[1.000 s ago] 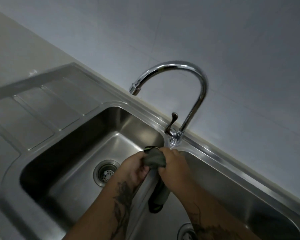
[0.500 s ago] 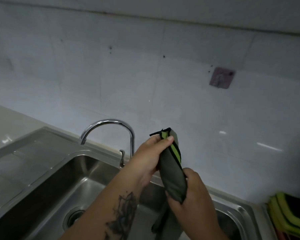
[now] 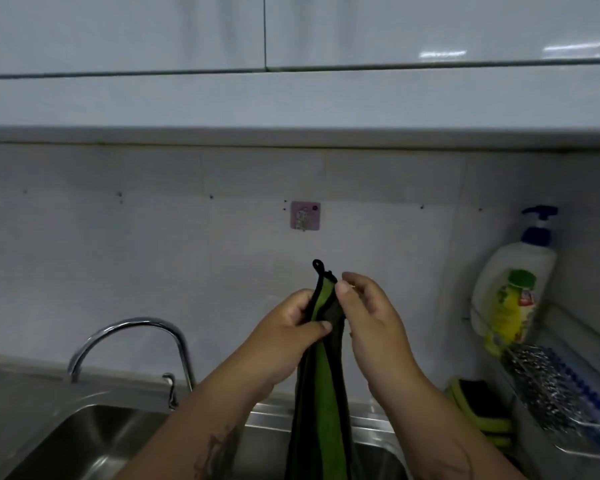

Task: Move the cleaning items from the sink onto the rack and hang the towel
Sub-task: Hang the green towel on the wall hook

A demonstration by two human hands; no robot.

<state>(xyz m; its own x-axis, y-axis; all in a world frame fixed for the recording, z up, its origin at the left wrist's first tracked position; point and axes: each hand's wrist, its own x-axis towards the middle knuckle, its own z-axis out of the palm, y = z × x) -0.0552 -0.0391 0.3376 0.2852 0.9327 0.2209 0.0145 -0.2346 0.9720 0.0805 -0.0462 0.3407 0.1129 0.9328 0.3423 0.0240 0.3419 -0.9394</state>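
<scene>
A dark grey towel with a green stripe hangs upright in front of the wall, above the steel sink. My left hand pinches its upper part from the left. My right hand holds the top corner from the right, thumb against the cloth. A small black loop sticks up from the top corner, free of both hands. A pink adhesive wall hook sits on the tiles a little above the loop. At the right a wire rack holds a steel scourer and a soap pump bottle.
A curved chrome faucet stands behind the sink at the left. Green and black sponges lie by the rack's near end. White wall cabinets overhang the tiled wall above.
Both hands have lifted the towel out of the sink to wall height. The right hand has shifted from the towel's middle to its top corner, and the loop now shows. The view has tilted up.
</scene>
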